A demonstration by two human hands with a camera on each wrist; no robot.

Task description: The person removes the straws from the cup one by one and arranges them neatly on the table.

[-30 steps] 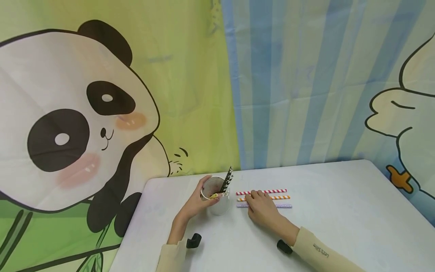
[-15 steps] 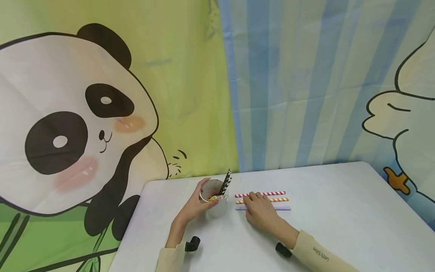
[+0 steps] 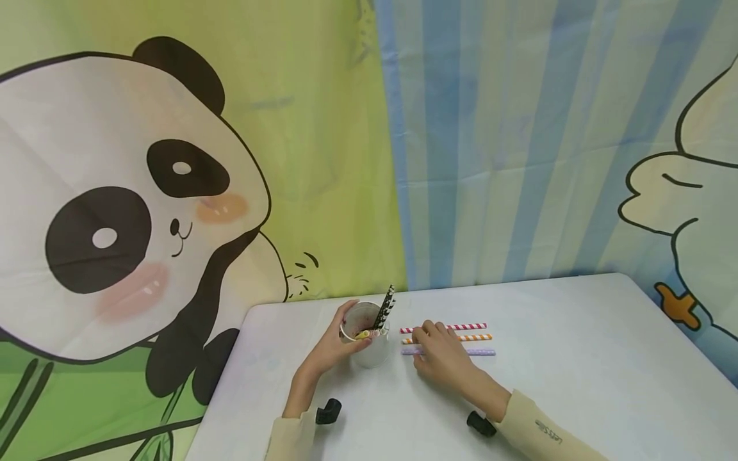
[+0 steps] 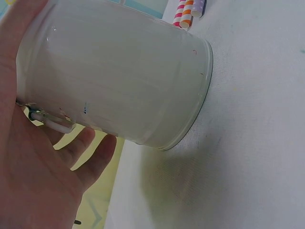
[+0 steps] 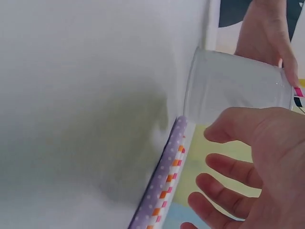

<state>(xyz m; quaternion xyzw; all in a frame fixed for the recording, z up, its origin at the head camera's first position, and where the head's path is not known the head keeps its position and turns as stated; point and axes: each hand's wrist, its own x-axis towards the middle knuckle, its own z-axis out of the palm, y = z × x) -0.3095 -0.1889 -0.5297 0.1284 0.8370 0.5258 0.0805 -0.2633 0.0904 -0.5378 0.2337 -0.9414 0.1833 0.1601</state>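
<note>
My left hand grips a frosted, see-through cup near its rim, thumb in front and fingers behind. Black-and-white patterned straws stick up from the cup beside a yellow-ended straw. To the cup's right lie a red-striped straw, an orange-striped straw and a purple dotted straw, roughly parallel. Over their left part hovers my right hand. In the right wrist view its thumb and loosely bent fingers are apart, with nothing between them.
Everything stands on a white table. Behind it hangs a printed curtain with a panda and blue stripes. A black wrist-camera piece sits by the left sleeve, another black piece by the right.
My right hand has shifted slightly to the left over the straws, and its thumb side shows a little more. The left hand and the cup stay in place.
</note>
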